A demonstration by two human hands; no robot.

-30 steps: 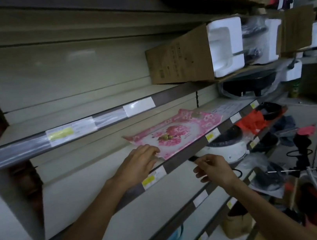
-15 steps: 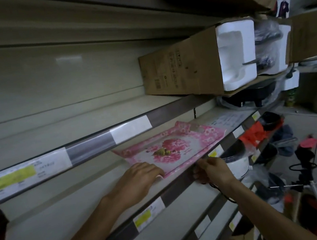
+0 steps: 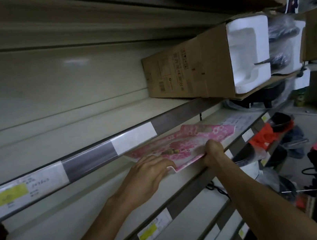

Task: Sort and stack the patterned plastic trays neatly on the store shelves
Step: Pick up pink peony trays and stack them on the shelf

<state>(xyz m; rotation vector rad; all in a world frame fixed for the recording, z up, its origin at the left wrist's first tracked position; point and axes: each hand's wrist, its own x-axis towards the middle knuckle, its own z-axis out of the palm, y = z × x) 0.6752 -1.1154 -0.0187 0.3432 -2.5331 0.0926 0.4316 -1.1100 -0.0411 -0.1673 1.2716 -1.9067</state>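
Risk entry, first: tray (image 3: 187, 142) sits with its near edge over the front lip of the shelf (image 3: 194, 173), centre of the frame. I judge a hard pull or an uneven lift could tip it off toward me. The shelf above hangs low over it, so raising the tray steeply may knock its far rim against that strip.

Grip, right hand (image 3: 213, 152): fingers curled over the tray's near long edge, right of centre, pinching it. Hold looks narrow; I judge a thin plastic rim could slip or flex there.

Grip, left hand (image 3: 149, 173): laid over the tray's near left corner, fingers loosely bent across the rim. I cannot tell if the thumb is under it. If only the right hand bears weight, the tray may twist.

Item, tray: flat, rectangular, shallow raised rim, rounded white corner showing by my left hand. Pink border with pale blossoms, paler middle with a deep pink flower cluster and small green-yellow marks. One tray visible; no stack under it that I can make out.

Neighbours: box (image 3: 187, 74) with white foam (image 3: 250, 52) on the shelf above, upper right; paper sheet (image 3: 236, 121) just beyond the tray's right end. I judge sliding the tray rightward would ruck that sheet.
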